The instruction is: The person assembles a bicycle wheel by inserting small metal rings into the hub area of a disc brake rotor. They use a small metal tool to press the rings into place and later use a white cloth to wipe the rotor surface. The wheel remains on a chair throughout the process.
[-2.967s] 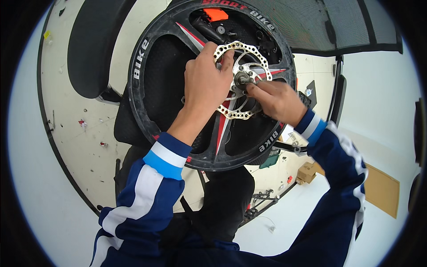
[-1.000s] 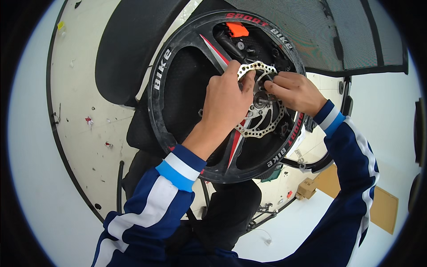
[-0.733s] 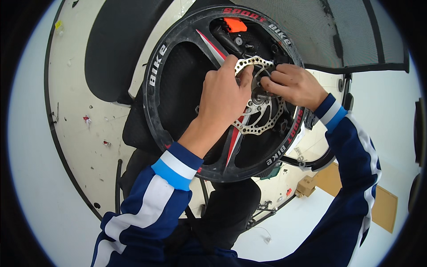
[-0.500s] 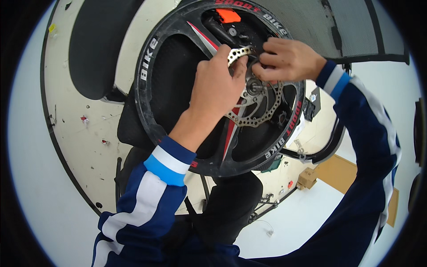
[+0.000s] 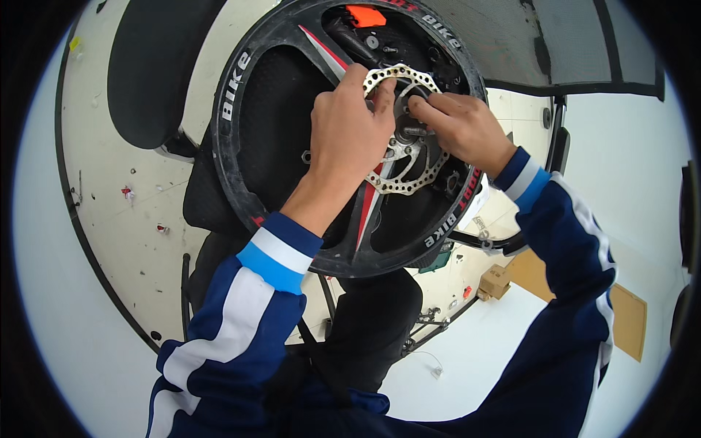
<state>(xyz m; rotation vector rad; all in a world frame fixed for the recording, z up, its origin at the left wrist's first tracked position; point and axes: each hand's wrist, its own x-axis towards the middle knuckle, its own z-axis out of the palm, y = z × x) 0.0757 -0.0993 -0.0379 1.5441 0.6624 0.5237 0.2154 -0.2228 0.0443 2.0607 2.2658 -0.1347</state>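
Note:
A silver brake disc point(image 5: 404, 187) with a ring of holes lies over the hub of a black bicycle wheel point(image 5: 231, 150), which has red and white marked spokes. My left hand point(image 5: 345, 128) is closed on the disc's upper left rim, thumb on the inner side and fingers around the outside. Close to the hub axle point(image 5: 415, 132), my right hand point(image 5: 469, 130) has its thumb and forefinger pinched together inside the disc's upper right part. Whatever those fingertips hold, if anything, is hidden. The disc's right edge passes partly under the right hand.
The wheel lies on a black seat. An orange piece point(image 5: 366, 15), a washer point(image 5: 372, 42) and a small bolt point(image 5: 391, 50) show through its upper opening. A nut point(image 5: 307, 156) is left of the hub. A black chair part point(image 5: 157, 73) and grey mesh point(image 5: 555, 44) flank the wheel.
My right hand has come down and left onto the disc, its fingers now near the hub. More of the disc's upper rim shows. The whole view has shifted slightly.

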